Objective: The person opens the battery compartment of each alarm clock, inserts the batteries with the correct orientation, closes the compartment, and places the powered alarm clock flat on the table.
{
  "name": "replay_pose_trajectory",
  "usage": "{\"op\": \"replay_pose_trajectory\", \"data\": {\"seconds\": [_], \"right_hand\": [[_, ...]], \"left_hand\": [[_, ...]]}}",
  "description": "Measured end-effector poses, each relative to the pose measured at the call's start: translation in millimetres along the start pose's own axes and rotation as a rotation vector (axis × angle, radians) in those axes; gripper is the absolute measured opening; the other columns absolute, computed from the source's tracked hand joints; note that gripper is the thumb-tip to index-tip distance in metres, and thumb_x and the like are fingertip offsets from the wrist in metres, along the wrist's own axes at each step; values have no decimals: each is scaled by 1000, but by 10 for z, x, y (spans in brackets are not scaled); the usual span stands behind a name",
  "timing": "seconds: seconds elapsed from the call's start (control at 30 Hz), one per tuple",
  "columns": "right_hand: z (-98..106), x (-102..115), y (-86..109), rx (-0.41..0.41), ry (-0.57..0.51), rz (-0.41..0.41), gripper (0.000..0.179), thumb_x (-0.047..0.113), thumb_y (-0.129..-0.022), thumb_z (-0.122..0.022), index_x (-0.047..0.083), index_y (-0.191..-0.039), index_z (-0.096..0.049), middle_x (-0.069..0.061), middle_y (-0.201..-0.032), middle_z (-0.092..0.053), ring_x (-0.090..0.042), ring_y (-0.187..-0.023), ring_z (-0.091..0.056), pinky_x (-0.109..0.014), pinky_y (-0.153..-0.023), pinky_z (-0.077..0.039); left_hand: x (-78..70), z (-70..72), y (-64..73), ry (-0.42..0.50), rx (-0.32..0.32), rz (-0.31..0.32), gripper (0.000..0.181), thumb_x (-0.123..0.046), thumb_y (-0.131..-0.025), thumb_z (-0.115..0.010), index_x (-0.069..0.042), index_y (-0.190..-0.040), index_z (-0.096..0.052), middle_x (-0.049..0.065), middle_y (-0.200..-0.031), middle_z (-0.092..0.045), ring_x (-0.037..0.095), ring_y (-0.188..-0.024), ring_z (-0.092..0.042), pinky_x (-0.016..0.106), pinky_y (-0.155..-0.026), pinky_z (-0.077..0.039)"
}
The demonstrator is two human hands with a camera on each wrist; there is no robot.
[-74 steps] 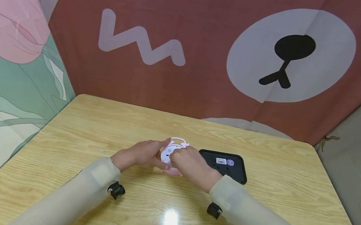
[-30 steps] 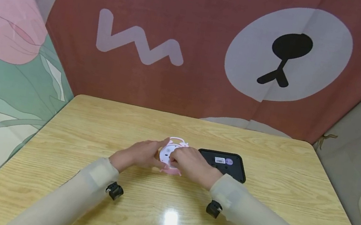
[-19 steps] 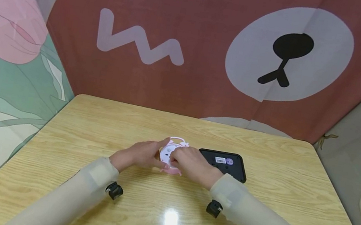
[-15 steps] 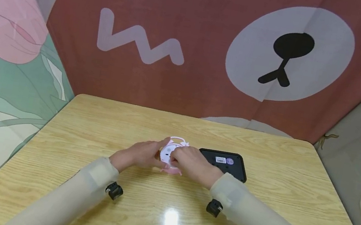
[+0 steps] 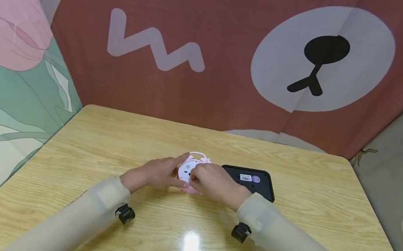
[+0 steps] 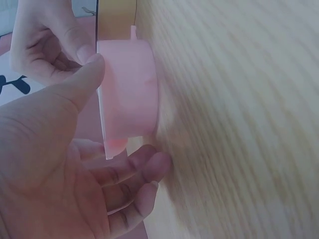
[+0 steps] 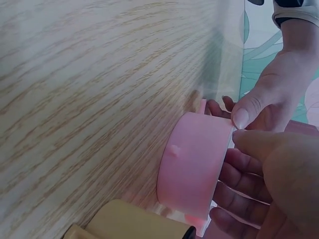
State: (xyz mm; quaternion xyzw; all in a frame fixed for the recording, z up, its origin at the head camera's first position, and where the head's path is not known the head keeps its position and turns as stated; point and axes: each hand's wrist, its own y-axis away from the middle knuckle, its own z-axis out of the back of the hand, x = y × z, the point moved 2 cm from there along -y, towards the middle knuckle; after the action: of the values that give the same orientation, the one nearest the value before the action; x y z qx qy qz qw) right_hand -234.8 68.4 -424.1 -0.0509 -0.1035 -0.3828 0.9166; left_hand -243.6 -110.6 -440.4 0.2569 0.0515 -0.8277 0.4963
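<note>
A small pink twin-bell alarm clock [image 5: 185, 170] lies face down on the table, its white back up and its handle pointing away from me. My left hand [image 5: 159, 172] holds its left side, thumb on the near rim. In the left wrist view the clock's pink side [image 6: 129, 89] shows between thumb and fingers. My right hand [image 5: 215, 183] has its fingers curled and pinched together at the clock's back, right of centre. What exactly those fingertips pinch is hidden. The right wrist view shows the pink side [image 7: 192, 162] low against the wood.
Just right of the clock lies a black rectangular panel [image 5: 265, 185] with a barcode label and a round purple sticker. Its body [image 7: 139, 221] looks tan from the side. The wooden table [image 5: 124, 130] ends at a printed cloth [image 5: 221, 102] behind.
My right fingers have shifted slightly on the clock's back, and a dark spot now shows beside them. The left hand keeps its hold; the clock stays in place.
</note>
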Motion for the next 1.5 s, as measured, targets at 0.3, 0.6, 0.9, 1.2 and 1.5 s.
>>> {"op": "replay_pose_trajectory", "data": {"seconds": [0.3,0.6,0.9,1.2,1.5], "right_hand": [[7,-21,62,-31,25,65,11,19,-95,-70,14,-87,-74,7,-77,-64,-6,-66,-48,-25,-65,-45],[46,-91,149,-39,-3,65,14,23,-96,-67,13,-97,-77,3,-91,-70,-7,-75,-57,-30,-74,-52],[136,-155,223,-59,-13,49,20,26,-97,-67,10,-105,-76,-2,-107,-73,-16,-97,-68,-37,-89,-56],[193,-208,278,-55,-8,40,22,28,-98,-68,10,-109,-76,-2,-110,-72,-16,-98,-68,-37,-89,-56],[190,-232,316,-49,-8,29,23,29,-98,-67,10,-109,-75,-4,-114,-72,-19,-105,-69,-40,-95,-55]], "left_hand": [[-20,1,26,-34,-6,46,96,-51,-90,-73,-14,-162,-22,4,-98,-57,16,-73,-52,29,-61,-42],[-35,34,47,-63,-27,40,83,-48,-94,-68,-14,-160,-31,8,-107,-60,15,-74,-53,30,-62,-44],[-57,71,72,-74,-81,32,69,-44,-96,-68,-11,-152,-46,10,-115,-66,17,-92,-62,37,-79,-53],[-110,104,91,-99,-135,36,60,-43,-96,-68,-10,-145,-55,11,-121,-67,24,-106,-67,43,-85,-56],[-144,104,96,-108,-177,8,57,-41,-95,-70,-9,-141,-58,12,-121,-68,24,-106,-67,45,-84,-56]]}}
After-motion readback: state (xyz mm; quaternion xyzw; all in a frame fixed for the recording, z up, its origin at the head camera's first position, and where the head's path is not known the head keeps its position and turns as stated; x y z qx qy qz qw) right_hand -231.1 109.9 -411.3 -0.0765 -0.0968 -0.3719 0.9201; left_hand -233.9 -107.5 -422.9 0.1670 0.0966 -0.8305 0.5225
